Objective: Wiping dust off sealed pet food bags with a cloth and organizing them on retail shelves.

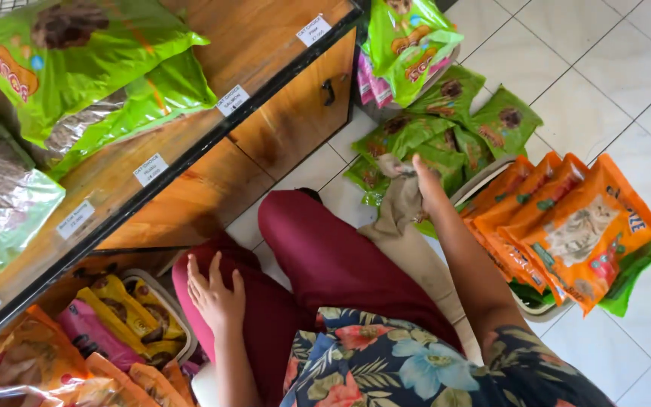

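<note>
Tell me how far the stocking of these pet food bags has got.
Done: green bags lie on the wooden shelf, and yellow and pink packs fill the tray beneath it. In hand: the right hand reaches to the green packs on the floor; the left hand rests on the knee. Left: those packs and the orange bags in the basket.

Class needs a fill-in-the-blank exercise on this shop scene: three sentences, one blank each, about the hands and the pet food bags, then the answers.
1. The left hand rests flat on the person's ____ trousers.
2. The right hand reaches toward the ____ bags on the floor.
3. The orange bags stand in a tray on the person's ____ side.

Answers: maroon; green; right
</note>
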